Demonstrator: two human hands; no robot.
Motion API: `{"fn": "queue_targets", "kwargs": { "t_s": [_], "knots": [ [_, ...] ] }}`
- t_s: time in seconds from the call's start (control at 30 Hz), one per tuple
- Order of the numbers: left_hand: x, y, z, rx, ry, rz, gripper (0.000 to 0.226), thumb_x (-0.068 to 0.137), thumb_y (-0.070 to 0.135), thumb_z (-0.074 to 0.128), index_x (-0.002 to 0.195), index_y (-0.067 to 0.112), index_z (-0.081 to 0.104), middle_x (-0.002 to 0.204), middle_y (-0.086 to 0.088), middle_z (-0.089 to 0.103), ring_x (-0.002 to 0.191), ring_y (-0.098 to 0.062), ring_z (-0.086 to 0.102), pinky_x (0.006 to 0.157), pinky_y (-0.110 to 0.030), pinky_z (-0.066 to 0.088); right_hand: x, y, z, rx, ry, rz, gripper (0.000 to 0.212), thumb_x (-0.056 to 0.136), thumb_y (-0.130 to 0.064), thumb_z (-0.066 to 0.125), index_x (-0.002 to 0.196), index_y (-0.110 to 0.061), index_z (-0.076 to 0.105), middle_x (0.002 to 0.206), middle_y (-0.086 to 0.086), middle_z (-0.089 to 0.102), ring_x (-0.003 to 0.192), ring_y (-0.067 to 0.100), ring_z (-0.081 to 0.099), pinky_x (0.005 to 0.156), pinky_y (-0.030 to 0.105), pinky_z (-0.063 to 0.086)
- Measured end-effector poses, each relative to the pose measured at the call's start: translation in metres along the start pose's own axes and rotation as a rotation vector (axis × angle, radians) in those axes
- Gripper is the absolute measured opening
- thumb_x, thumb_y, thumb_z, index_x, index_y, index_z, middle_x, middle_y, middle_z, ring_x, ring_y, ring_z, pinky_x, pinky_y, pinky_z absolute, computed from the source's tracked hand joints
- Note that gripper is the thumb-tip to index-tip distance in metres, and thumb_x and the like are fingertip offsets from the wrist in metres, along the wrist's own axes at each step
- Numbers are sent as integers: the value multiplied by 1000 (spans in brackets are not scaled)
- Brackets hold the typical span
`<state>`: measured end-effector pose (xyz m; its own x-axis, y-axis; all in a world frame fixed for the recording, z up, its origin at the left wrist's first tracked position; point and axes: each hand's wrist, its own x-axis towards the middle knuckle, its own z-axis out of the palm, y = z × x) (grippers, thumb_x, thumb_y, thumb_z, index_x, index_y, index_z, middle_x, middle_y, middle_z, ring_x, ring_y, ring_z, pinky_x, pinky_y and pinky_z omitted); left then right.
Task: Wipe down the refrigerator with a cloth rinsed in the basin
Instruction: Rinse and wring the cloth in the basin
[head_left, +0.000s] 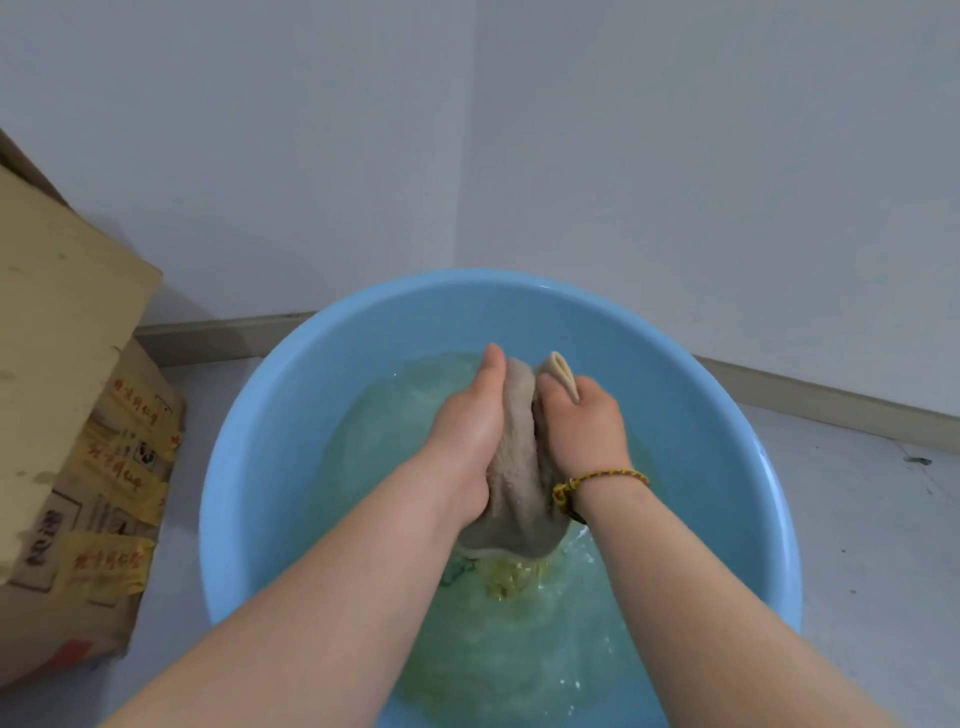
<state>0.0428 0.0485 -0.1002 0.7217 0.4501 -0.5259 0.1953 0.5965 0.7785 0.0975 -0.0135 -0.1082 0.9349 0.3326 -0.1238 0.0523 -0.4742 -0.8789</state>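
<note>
**Head view: soaked cloth (519, 467) being squeezed over the basin (249, 441)**

Left hand (467, 431) and right hand (584, 431) are gripping opposite sides of the beige terry cloth, bunching it into a thick roll above rippling greenish water (519, 654) inside the blue basin. A woven bracelet (602, 478) is circling the right wrist. A taped cardboard box (67, 364) is standing just left of the basin.

1. The cardboard box (67, 332) at the left carries strips of yellow tape (106, 564) printed with red Chinese characters, too blurred to read.
2. Black printed characters (42, 530) and a small black-and-white symbol (145, 457) stand on the same side of the box and are equally illegible.
</note>
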Motion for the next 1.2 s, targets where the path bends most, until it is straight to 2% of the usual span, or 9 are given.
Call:
{"fn": "queue_targets", "kwargs": {
  "t_s": [0.2,0.33,0.43,0.57,0.7,0.8,0.93,1.03,1.2],
  "knots": [
    [-3,5,-3,428,-132,152,85,61,77,52,113,10,57,112,-5,62,100,-20,60,84,-30,46,-8,5,-19,202,-36,-38,24,81,-4,54,61,-11,43,56,0,39,56,10,36,51,16,32],
    [-1,8,-2,77,-11,202,22,80,41,61,85,20,64,80,0,65,74,-14,61,65,-23,47,-36,-4,2,-169,-226,-544,22,72,4,51,79,-13,62,82,-1,53,76,6,48,69,9,35],
    [3,9,-7,-58,156,309,13,89,27,56,83,18,64,83,0,66,78,-17,63,67,-23,49,-43,0,10,-271,-195,-655,33,66,-18,49,93,-7,65,97,7,61,88,26,56,80,30,44],
    [-4,20,-9,-92,195,357,25,91,37,48,77,20,58,76,5,62,71,-12,60,66,-26,50,-42,1,10,-245,159,-556,70,56,-51,62,111,-10,51,107,-1,48,103,19,45,89,21,28],
    [-6,30,-14,-317,3,184,39,92,49,38,87,18,61,71,1,67,62,-13,64,62,-26,54,-41,4,0,-113,-98,-280,105,62,-27,82,142,-18,15,143,-5,25,135,9,22,112,25,20],
    [-10,27,-18,-326,-139,85,54,91,56,28,71,16,57,49,0,64,44,-13,63,45,-21,52,-41,8,2,-40,-215,-254,99,67,-18,78,143,-25,14,117,-15,48,111,9,49,94,20,41],
    [-14,26,-22,-159,-304,61,56,94,33,34,50,12,61,53,-3,61,47,-12,59,50,-13,47,-32,5,0,-313,-287,-228,23,74,-23,68,86,-31,51,73,-16,52,80,14,52,64,21,37],
    [-23,31,-30,-64,-406,3,15,78,18,50,74,10,63,74,-5,58,60,-12,59,58,-18,49,-25,3,-13,-700,-63,-582,10,73,-28,63,81,-22,62,68,-4,65,69,20,62,56,22,43],
    [-18,38,-46,303,-465,-105,82,55,11,74,131,20,43,119,-5,54,92,-9,60,69,-16,53,-17,19,-14,-828,118,-1219,11,65,-21,46,62,-15,55,51,0,50,45,21,48,53,26,22]
  ]
}}
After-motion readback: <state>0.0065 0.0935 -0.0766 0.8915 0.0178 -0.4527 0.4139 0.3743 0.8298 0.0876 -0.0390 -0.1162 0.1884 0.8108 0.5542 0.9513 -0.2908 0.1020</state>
